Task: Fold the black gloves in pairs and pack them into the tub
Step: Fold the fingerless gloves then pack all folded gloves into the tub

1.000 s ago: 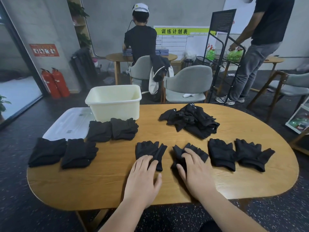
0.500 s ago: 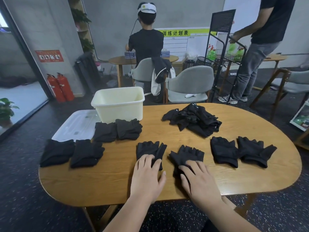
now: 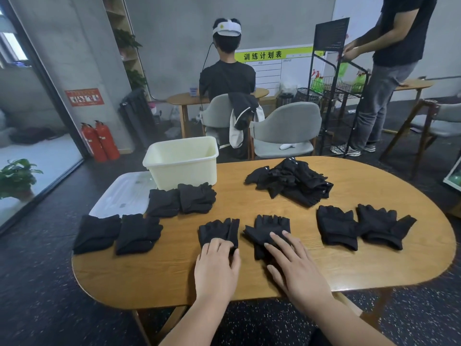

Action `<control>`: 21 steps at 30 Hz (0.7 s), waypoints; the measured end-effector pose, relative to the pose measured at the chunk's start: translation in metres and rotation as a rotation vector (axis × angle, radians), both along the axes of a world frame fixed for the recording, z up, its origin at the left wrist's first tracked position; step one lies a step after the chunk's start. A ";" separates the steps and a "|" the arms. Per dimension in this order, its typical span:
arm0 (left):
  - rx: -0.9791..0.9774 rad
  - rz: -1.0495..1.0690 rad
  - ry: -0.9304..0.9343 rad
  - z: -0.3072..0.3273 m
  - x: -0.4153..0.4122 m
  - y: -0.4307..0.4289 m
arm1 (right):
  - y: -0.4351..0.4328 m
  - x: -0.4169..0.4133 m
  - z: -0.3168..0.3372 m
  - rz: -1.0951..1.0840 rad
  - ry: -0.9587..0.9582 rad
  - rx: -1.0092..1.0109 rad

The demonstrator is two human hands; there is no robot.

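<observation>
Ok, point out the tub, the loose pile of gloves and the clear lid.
tub (image 3: pixel 184 171): head view, on its front wall.
loose pile of gloves (image 3: pixel 299 183): head view, middle of the heap.
clear lid (image 3: pixel 124 193): head view, on its bare flat top.

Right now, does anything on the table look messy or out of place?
Only the loose glove pile at the far side, a jumble unlike the neat folded pairs. The clear lid seems to overhang the table on the left. Nothing looks spilled or damaged.
</observation>
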State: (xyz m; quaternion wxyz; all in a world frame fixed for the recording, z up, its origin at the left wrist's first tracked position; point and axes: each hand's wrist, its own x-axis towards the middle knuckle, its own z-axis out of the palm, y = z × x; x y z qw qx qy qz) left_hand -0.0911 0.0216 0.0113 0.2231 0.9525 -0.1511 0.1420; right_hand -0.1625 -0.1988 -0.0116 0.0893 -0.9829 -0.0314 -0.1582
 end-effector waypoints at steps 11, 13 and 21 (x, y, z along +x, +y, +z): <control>-0.685 -0.105 0.371 0.046 -0.008 -0.007 | 0.057 0.014 0.051 -0.009 0.072 0.691; -0.809 -0.099 0.437 0.047 -0.013 -0.009 | 0.058 0.019 0.047 -0.066 0.050 0.771; -0.879 -0.216 0.457 0.040 -0.021 -0.013 | 0.038 0.023 0.047 -0.162 0.065 0.862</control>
